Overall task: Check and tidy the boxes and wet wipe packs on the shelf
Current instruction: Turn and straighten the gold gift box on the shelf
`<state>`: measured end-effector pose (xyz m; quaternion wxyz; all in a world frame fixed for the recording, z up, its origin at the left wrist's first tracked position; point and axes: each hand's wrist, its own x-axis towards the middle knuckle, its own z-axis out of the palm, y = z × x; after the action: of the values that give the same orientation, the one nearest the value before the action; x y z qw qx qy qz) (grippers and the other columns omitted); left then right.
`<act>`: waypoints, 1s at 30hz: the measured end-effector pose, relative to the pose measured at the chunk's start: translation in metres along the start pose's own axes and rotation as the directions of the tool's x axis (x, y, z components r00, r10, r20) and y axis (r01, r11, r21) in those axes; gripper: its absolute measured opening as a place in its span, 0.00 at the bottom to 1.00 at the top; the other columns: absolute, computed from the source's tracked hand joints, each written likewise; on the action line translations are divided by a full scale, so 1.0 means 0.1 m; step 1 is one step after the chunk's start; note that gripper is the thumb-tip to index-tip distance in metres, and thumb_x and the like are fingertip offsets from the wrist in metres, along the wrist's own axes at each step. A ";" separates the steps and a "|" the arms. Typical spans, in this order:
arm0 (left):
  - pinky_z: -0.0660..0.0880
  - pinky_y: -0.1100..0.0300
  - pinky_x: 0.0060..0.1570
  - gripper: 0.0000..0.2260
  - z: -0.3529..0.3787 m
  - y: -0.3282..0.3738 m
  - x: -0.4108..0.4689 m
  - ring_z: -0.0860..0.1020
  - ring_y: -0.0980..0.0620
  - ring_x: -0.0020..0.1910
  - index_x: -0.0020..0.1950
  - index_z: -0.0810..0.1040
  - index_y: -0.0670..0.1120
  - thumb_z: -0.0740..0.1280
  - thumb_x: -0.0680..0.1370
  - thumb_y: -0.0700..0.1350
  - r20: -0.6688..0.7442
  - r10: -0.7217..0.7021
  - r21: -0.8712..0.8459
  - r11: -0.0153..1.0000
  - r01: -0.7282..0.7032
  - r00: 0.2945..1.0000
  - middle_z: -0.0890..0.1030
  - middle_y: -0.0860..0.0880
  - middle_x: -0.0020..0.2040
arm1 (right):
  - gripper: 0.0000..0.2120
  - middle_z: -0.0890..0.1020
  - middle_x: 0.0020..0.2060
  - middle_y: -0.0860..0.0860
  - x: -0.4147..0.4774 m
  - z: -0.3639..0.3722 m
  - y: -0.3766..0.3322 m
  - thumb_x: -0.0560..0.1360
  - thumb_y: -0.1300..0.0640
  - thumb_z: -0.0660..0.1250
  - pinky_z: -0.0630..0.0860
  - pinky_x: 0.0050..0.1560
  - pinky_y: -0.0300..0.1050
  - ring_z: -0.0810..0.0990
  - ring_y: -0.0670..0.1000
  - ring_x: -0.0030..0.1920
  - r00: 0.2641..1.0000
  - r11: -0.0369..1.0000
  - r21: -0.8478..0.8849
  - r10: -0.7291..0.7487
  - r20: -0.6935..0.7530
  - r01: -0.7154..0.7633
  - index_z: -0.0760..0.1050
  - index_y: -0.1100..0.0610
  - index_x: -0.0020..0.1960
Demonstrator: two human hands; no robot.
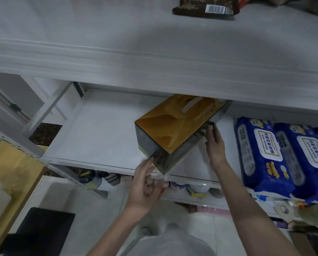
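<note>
White shelves fill the view. On the middle shelf [102, 130] sits a box [173, 130] with a gold top and dark sides. It is turned at a slant, and its near corner pokes over the shelf's near edge. It has pale letters on top, too small to read.

The left hand [147, 183] is blurry; its fingers reach out and touch the box's near side. The right hand [216, 146] lies flat on the box's right side, fingers straight.

Blue wet wipe packs [256, 154] lie at the right. They show "99" and Chinese writing on white lids. A brown bag [204, 6] with a barcode [215, 8] lies on the top shelf.
</note>
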<state>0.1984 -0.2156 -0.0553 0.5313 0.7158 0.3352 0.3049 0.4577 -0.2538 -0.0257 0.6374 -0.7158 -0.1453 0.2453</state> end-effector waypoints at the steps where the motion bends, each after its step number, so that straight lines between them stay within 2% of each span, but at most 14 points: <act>1: 0.75 0.64 0.63 0.29 -0.06 0.00 0.05 0.73 0.52 0.69 0.74 0.66 0.57 0.73 0.77 0.46 -0.035 -0.023 -0.003 1.000 0.023 0.999 0.70 0.53 0.71 | 0.23 0.77 0.68 0.47 -0.03 0.01 -0.03 0.87 0.50 0.58 0.71 0.70 0.44 0.77 0.48 0.68 1.000 1.000 -0.018 0.000 -0.006 0.000 0.66 0.54 0.80; 2: 0.75 0.64 0.61 0.29 -0.14 -0.02 0.12 0.73 0.52 0.68 0.74 0.66 0.56 0.73 0.76 0.49 -0.066 -0.062 -0.021 0.998 0.061 0.996 0.71 0.54 0.70 | 0.22 0.77 0.68 0.48 -0.10 0.02 -0.02 0.87 0.50 0.58 0.71 0.72 0.47 0.77 0.50 0.68 1.000 0.999 -0.039 -0.001 -0.006 0.001 0.68 0.54 0.79; 4: 0.72 0.59 0.67 0.37 -0.28 -0.06 0.31 0.69 0.54 0.72 0.79 0.59 0.51 0.74 0.74 0.50 -0.072 -0.121 -0.041 0.992 0.118 0.990 0.67 0.59 0.73 | 0.21 0.76 0.68 0.47 -0.35 0.07 0.12 0.86 0.50 0.59 0.70 0.73 0.48 0.75 0.52 0.71 1.000 0.997 -0.074 0.020 0.003 -0.019 0.68 0.52 0.79; 6: 0.64 0.55 0.73 0.47 -0.39 -0.08 0.52 0.63 0.56 0.76 0.82 0.50 0.50 0.75 0.71 0.52 0.018 -0.154 -0.019 0.988 0.154 0.988 0.60 0.66 0.74 | 0.24 0.73 0.71 0.46 -0.70 0.13 0.32 0.85 0.53 0.62 0.70 0.70 0.45 0.73 0.52 0.74 0.998 0.994 -0.111 0.030 0.062 -0.023 0.64 0.50 0.80; 8: 0.60 0.58 0.74 0.51 -0.45 -0.05 0.71 0.58 0.56 0.79 0.82 0.44 0.53 0.76 0.70 0.53 0.129 -0.164 0.004 0.986 0.165 0.978 0.57 0.62 0.78 | 0.32 0.67 0.75 0.40 -1.01 0.22 0.48 0.82 0.52 0.69 0.68 0.68 0.38 0.68 0.45 0.76 0.977 0.983 -0.181 0.003 0.212 0.036 0.58 0.43 0.80; 10: 0.62 0.57 0.75 0.49 -0.47 -0.05 0.86 0.59 0.55 0.79 0.83 0.47 0.52 0.76 0.72 0.53 0.214 -0.160 0.019 0.987 0.160 0.964 0.60 0.54 0.80 | 0.47 0.57 0.81 0.36 -1.17 0.36 0.60 0.75 0.41 0.75 0.62 0.75 0.37 0.57 0.40 0.80 0.934 0.964 -0.234 -0.037 0.355 0.127 0.48 0.41 0.83; 13: 0.69 0.46 0.73 0.38 -0.45 -0.06 0.91 0.70 0.53 0.73 0.76 0.65 0.50 0.76 0.71 0.60 0.233 -0.173 0.058 0.985 0.164 0.957 0.75 0.52 0.70 | 0.61 0.47 0.84 0.41 -1.16 0.54 0.60 0.67 0.25 0.72 0.54 0.83 0.52 0.47 0.43 0.84 0.949 0.956 -0.274 -0.010 0.315 0.101 0.40 0.46 0.85; 16: 0.72 0.51 0.71 0.32 -0.33 -0.03 0.74 0.73 0.56 0.69 0.71 0.69 0.53 0.76 0.71 0.58 0.173 -0.232 -0.002 0.972 0.236 0.957 0.78 0.56 0.65 | 0.55 0.57 0.83 0.43 -1.14 0.47 0.57 0.70 0.28 0.71 0.61 0.81 0.53 0.55 0.43 0.83 0.955 0.967 -0.229 -0.036 0.295 0.108 0.46 0.47 0.85; 19: 0.77 0.65 0.60 0.27 -0.06 0.02 0.40 0.77 0.62 0.62 0.69 0.70 0.49 0.75 0.73 0.51 0.090 -0.213 -0.042 0.975 0.217 0.973 0.79 0.55 0.61 | 0.38 0.76 0.72 0.46 -1.15 0.11 0.60 0.77 0.42 0.73 0.77 0.64 0.37 0.75 0.43 0.70 0.949 0.986 -0.140 -0.038 0.313 0.086 0.61 0.51 0.80; 21: 0.74 0.72 0.55 0.24 0.13 0.01 0.17 0.77 0.66 0.58 0.69 0.71 0.45 0.74 0.75 0.44 0.083 -0.173 -0.063 0.982 0.179 0.981 0.79 0.54 0.61 | 0.27 0.82 0.64 0.48 -1.16 -0.21 0.65 0.79 0.48 0.72 0.80 0.60 0.39 0.81 0.48 0.65 0.950 0.985 -0.164 -0.008 0.312 0.062 0.70 0.53 0.74; 23: 0.71 0.77 0.51 0.23 0.23 -0.01 0.01 0.75 0.73 0.54 0.67 0.70 0.48 0.74 0.75 0.40 0.108 -0.194 -0.041 0.979 0.199 0.975 0.77 0.57 0.60 | 0.15 0.85 0.57 0.45 -1.18 -0.50 0.67 0.80 0.56 0.70 0.81 0.58 0.39 0.82 0.50 0.62 0.949 0.981 -0.190 0.031 0.315 0.031 0.76 0.53 0.66; 25: 0.72 0.76 0.49 0.24 0.26 -0.06 -0.05 0.74 0.75 0.53 0.65 0.69 0.54 0.76 0.74 0.41 0.142 -0.227 -0.037 0.972 0.234 0.964 0.76 0.57 0.61 | 0.12 0.86 0.53 0.39 -1.22 -0.67 0.67 0.80 0.58 0.69 0.79 0.55 0.34 0.82 0.46 0.60 0.947 0.968 -0.249 0.078 0.311 0.003 0.76 0.49 0.63; 27: 0.75 0.72 0.53 0.28 0.22 -0.08 -0.03 0.75 0.71 0.58 0.65 0.68 0.59 0.78 0.72 0.45 0.187 -0.251 -0.027 0.965 0.260 0.950 0.76 0.57 0.64 | 0.17 0.84 0.56 0.35 -1.27 -0.72 0.65 0.78 0.50 0.70 0.77 0.62 0.37 0.80 0.41 0.63 0.938 0.945 -0.326 0.106 0.329 0.007 0.74 0.45 0.66; 30: 0.74 0.56 0.68 0.42 0.20 -0.05 0.06 0.70 0.60 0.72 0.79 0.58 0.55 0.78 0.72 0.52 0.307 -0.235 0.006 0.969 0.246 0.922 0.71 0.56 0.75 | 0.23 0.80 0.65 0.36 -1.33 -0.66 0.66 0.78 0.46 0.70 0.74 0.67 0.43 0.76 0.40 0.68 0.941 0.931 -0.365 0.122 0.316 0.002 0.71 0.44 0.72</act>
<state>0.2167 -0.2206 -0.0646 0.6217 0.6990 0.3293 0.1285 0.3749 -0.3887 -0.0644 0.4537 -0.7727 -0.2711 0.3515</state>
